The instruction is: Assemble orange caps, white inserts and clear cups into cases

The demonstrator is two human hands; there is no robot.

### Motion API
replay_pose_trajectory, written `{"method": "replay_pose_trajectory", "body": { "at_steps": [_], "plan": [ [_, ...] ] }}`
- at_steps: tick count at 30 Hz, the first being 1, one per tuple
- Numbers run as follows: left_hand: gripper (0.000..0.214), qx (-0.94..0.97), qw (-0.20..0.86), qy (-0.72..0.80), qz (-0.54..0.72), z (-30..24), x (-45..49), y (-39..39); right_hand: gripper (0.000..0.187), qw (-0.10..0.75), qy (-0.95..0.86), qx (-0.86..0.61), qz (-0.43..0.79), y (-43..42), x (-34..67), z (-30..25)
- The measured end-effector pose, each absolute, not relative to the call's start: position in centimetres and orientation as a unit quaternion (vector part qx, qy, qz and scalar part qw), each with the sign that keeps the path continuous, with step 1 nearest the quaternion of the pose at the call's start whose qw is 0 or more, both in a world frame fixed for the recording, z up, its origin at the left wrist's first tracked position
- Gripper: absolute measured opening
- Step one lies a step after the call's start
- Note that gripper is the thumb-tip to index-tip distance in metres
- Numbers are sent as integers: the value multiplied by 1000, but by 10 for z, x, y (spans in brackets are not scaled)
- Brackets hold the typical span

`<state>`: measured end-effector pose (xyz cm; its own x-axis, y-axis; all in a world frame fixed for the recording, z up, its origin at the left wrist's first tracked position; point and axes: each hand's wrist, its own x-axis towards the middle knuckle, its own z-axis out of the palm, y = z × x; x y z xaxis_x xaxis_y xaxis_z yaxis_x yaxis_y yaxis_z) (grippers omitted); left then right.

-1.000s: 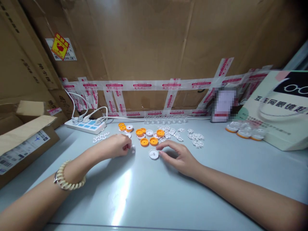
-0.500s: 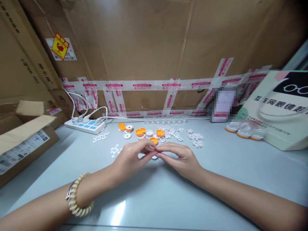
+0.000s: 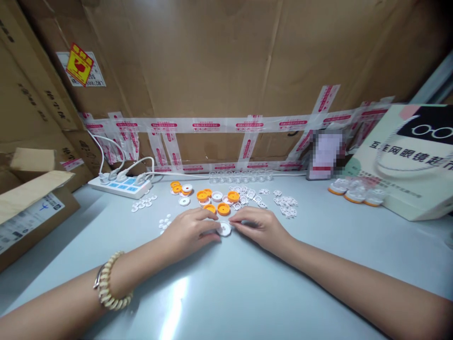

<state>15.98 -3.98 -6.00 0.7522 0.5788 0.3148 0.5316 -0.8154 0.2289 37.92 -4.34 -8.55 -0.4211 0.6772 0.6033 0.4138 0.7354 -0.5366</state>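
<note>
A white round plastic part [image 3: 224,229] with a raised rim lies on the table between my hands. The thumb and fingers of my left hand [image 3: 191,232] close on its left edge. Just right of it, my right hand [image 3: 264,228] is in a pinch, its fingertips close to the part's rim; whatever is between them is too small to make out. Behind the part sit orange round caps [image 3: 223,209] and white rings [image 3: 217,196]. Small white discs [image 3: 164,221] lie partly behind my left hand.
White lattice-like pieces [image 3: 286,204] are scattered at the right. Clear plastic pieces [image 3: 240,177] stand in a row along the back. Around them are a power strip [image 3: 120,186], a cardboard box [image 3: 38,212], a phone [image 3: 325,156], orange-based assembled pieces [image 3: 356,191] and a paper bag [image 3: 406,165].
My fingertips, which met before, have moved apart, uncovering the white round part. The left hand has lowered to its edge, and the view has shifted slightly.
</note>
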Motion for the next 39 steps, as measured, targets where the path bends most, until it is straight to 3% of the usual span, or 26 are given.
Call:
{"method": "replay_pose_trajectory", "body": {
  "at_steps": [19, 39],
  "plan": [
    [20, 943, -3, 256, 213, -72, 161, -37, 17, 350, -895, -269, 57, -44, 377, -92],
    [21, 946, -20, 249, 208, -71, 162, -38, 19, 333, -888, -297, 114, -49, 377, -88]
  ]
}}
